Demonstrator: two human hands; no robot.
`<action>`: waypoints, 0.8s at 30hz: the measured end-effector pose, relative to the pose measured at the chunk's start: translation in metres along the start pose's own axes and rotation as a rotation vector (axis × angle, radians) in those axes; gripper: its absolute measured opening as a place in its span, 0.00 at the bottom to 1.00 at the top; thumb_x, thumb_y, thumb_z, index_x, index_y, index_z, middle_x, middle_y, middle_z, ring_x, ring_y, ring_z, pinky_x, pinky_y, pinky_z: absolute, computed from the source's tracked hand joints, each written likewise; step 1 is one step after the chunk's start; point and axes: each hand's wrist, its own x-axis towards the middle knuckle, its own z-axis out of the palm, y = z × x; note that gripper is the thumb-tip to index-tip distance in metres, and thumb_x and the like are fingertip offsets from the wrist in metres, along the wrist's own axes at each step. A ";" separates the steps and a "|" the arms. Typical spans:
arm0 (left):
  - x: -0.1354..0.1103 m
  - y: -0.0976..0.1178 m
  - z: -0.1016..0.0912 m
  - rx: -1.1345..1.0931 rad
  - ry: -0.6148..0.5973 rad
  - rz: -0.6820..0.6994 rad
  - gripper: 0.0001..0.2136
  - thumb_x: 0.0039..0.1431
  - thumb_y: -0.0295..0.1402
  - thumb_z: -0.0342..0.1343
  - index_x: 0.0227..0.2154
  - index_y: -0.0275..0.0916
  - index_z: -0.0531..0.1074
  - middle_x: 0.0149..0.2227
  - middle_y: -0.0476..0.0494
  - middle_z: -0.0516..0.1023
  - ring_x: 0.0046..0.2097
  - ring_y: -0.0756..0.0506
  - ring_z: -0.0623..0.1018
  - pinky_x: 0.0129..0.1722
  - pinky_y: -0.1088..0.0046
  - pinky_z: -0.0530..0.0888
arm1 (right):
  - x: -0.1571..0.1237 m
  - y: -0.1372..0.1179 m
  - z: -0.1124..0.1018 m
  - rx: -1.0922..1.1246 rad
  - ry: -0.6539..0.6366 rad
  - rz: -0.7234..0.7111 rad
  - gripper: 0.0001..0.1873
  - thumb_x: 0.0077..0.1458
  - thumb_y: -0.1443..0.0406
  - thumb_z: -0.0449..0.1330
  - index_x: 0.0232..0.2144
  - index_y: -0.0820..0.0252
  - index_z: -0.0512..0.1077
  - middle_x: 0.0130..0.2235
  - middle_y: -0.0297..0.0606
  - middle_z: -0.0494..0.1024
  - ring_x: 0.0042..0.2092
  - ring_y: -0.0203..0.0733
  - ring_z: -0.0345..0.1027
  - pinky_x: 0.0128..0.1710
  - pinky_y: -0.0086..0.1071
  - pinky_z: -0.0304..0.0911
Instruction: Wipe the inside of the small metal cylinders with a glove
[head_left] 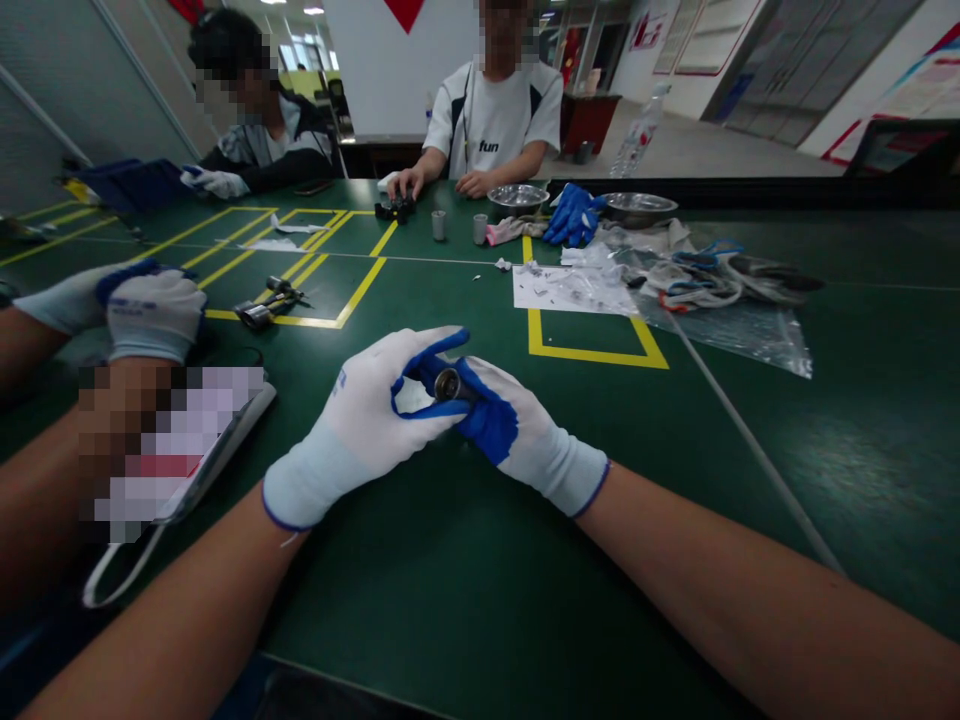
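Note:
Both my hands wear white gloves with blue palms and meet over the green table point(450, 580). My left hand point(367, 420) curls its thumb and forefinger into a ring around a small dark metal cylinder point(447, 383). My right hand point(517, 435) grips the same cylinder from the right, fingers closed on it. Its shiny round end faces the camera.
A person's gloved hand point(154, 310) and a phone point(202, 450) lie at the left. Small metal parts point(270, 302) sit inside yellow floor-tape squares. Further back are two grey cups point(459, 227), steel bowls point(517, 198), blue gloves point(574, 213), plastic bags point(720, 310) and two seated people.

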 end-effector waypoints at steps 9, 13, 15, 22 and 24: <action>0.001 0.000 0.000 0.088 0.038 0.100 0.27 0.61 0.39 0.68 0.61 0.34 0.74 0.52 0.37 0.83 0.51 0.40 0.83 0.55 0.63 0.79 | -0.001 -0.015 -0.014 0.239 -0.085 0.269 0.08 0.64 0.61 0.61 0.39 0.56 0.79 0.37 0.35 0.87 0.37 0.43 0.82 0.38 0.39 0.79; 0.001 0.000 0.000 0.128 0.065 0.099 0.25 0.62 0.39 0.67 0.59 0.34 0.75 0.49 0.37 0.83 0.48 0.41 0.83 0.52 0.63 0.80 | 0.000 -0.014 -0.014 0.230 -0.090 0.303 0.09 0.65 0.59 0.61 0.39 0.56 0.79 0.34 0.35 0.87 0.35 0.44 0.81 0.37 0.41 0.80; 0.000 0.000 0.000 0.147 0.076 0.093 0.24 0.63 0.40 0.65 0.59 0.35 0.75 0.48 0.38 0.83 0.47 0.41 0.83 0.51 0.62 0.80 | 0.000 -0.012 -0.015 0.195 -0.112 0.273 0.09 0.65 0.58 0.62 0.39 0.56 0.79 0.34 0.35 0.87 0.36 0.45 0.82 0.37 0.42 0.80; -0.001 0.000 0.002 0.169 0.113 0.071 0.23 0.64 0.42 0.64 0.58 0.36 0.76 0.48 0.38 0.84 0.47 0.39 0.83 0.50 0.60 0.80 | 0.001 -0.009 -0.015 0.143 -0.115 0.243 0.09 0.66 0.58 0.63 0.39 0.56 0.79 0.34 0.36 0.86 0.36 0.46 0.82 0.37 0.42 0.79; 0.000 0.000 0.002 0.173 0.129 0.057 0.23 0.64 0.43 0.63 0.57 0.36 0.77 0.49 0.38 0.84 0.49 0.38 0.83 0.52 0.60 0.80 | 0.002 -0.010 -0.014 0.152 -0.119 0.257 0.10 0.66 0.57 0.63 0.39 0.56 0.79 0.35 0.36 0.86 0.37 0.46 0.82 0.38 0.43 0.79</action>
